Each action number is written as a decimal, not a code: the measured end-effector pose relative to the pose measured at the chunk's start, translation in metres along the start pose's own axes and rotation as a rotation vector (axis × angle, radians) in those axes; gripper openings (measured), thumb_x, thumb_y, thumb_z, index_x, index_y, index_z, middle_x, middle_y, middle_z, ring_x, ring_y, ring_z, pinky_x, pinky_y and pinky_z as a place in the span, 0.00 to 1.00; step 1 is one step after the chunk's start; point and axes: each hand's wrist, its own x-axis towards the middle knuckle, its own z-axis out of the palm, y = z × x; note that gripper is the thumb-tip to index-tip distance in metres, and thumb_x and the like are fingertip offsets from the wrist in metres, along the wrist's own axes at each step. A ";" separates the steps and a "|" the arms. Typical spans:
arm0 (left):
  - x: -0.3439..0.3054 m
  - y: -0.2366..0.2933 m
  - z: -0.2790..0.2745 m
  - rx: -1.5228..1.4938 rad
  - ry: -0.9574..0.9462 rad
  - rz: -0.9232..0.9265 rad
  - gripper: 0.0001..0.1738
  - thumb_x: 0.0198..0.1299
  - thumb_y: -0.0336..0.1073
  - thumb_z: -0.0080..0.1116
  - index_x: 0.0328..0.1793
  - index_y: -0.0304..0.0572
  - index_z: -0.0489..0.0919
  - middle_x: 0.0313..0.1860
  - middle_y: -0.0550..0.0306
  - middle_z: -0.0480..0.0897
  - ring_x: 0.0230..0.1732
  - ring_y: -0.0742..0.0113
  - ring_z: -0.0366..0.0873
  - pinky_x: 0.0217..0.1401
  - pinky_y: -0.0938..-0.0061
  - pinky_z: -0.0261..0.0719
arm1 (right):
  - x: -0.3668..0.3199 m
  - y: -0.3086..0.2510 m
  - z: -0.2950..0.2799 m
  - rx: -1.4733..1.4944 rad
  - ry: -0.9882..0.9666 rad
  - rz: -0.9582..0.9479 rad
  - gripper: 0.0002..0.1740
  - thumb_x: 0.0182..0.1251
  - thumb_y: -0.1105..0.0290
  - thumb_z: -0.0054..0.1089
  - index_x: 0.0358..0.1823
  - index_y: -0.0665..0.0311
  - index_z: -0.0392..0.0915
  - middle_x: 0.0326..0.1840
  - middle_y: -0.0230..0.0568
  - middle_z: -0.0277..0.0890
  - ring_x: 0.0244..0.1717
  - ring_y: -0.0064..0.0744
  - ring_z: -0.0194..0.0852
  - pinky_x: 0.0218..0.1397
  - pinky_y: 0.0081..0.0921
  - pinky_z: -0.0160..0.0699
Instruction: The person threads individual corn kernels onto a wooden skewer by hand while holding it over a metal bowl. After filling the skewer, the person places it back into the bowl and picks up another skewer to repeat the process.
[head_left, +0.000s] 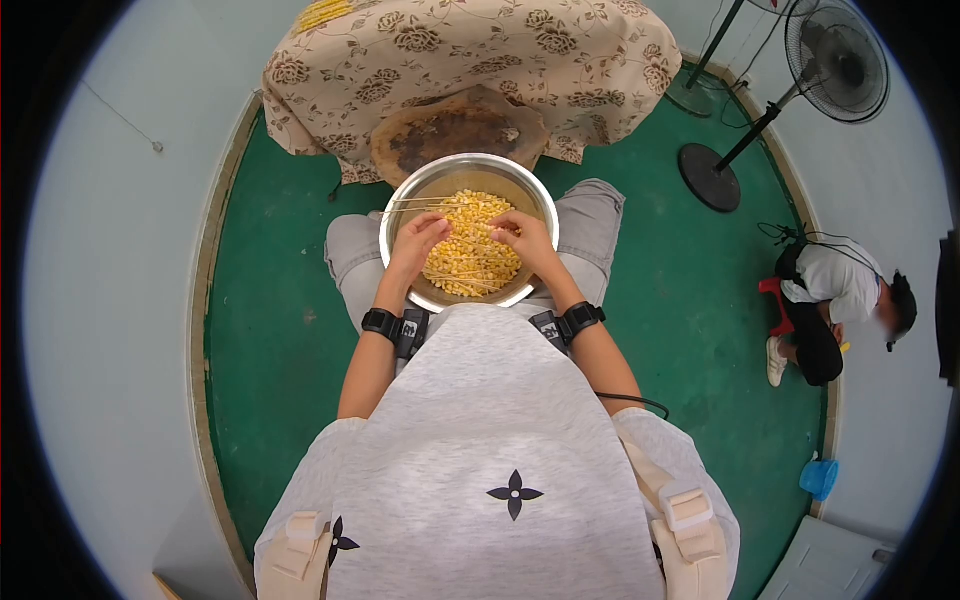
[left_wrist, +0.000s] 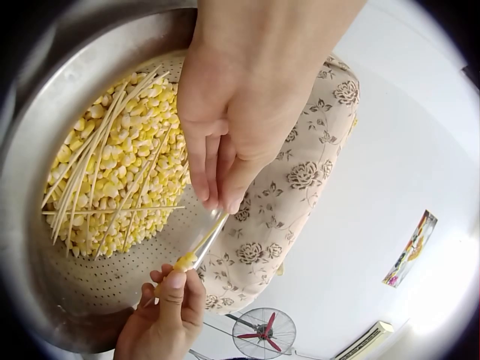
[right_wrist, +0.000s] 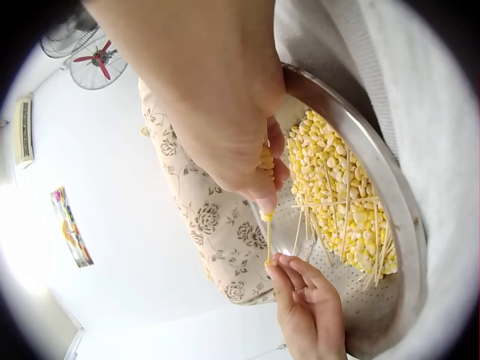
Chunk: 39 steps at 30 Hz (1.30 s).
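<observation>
My left hand (head_left: 425, 240) pinches one end of a thin wooden skewer (right_wrist: 269, 241) between thumb and fingertips. At the other end, my right hand (head_left: 528, 240) grips yellow corn kernels (left_wrist: 185, 262) on the skewer between thumb and fingers. More kernels (right_wrist: 266, 159) show among the right hand's curled fingers. Both hands are over a perforated steel basin (head_left: 468, 172) set on the lap. Loose corn kernels (head_left: 470, 235) fill its bottom, and several bare skewers (left_wrist: 105, 150) lie across them.
Beyond the basin stand a stump-like wooden block (head_left: 450, 135) and a table under a flowered cloth (head_left: 480, 50). A standing fan (head_left: 840, 60) is at right. Another person (head_left: 840, 290) sits low near the right wall, by a blue container (head_left: 819, 479).
</observation>
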 end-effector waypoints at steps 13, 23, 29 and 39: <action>0.000 0.001 0.001 0.003 0.033 0.025 0.11 0.59 0.30 0.56 0.47 0.35 0.73 0.43 0.54 0.78 0.46 0.68 0.76 0.53 0.76 0.76 | 0.001 -0.001 -0.001 0.056 -0.028 0.033 0.14 0.53 0.71 0.63 0.42 0.65 0.80 0.39 0.42 0.80 0.39 0.35 0.77 0.43 0.26 0.72; 0.000 0.001 0.001 -0.017 0.021 0.032 0.11 0.59 0.30 0.57 0.47 0.35 0.74 0.41 0.55 0.78 0.45 0.68 0.77 0.52 0.77 0.76 | -0.001 -0.009 -0.002 -0.031 0.001 -0.019 0.13 0.50 0.72 0.65 0.38 0.64 0.78 0.36 0.37 0.78 0.37 0.30 0.74 0.44 0.24 0.71; 0.000 0.000 0.002 -0.011 0.015 0.026 0.12 0.58 0.31 0.58 0.47 0.34 0.74 0.41 0.55 0.78 0.44 0.69 0.77 0.50 0.78 0.77 | 0.001 -0.007 -0.002 -0.002 0.018 -0.022 0.09 0.52 0.70 0.63 0.33 0.66 0.75 0.31 0.39 0.76 0.34 0.31 0.73 0.41 0.25 0.70; -0.001 0.001 0.002 -0.001 0.002 0.022 0.10 0.59 0.30 0.56 0.46 0.35 0.74 0.42 0.55 0.78 0.46 0.67 0.77 0.52 0.76 0.76 | 0.002 0.001 0.001 0.057 0.068 0.038 0.10 0.61 0.68 0.55 0.38 0.68 0.75 0.31 0.42 0.77 0.30 0.30 0.75 0.35 0.24 0.73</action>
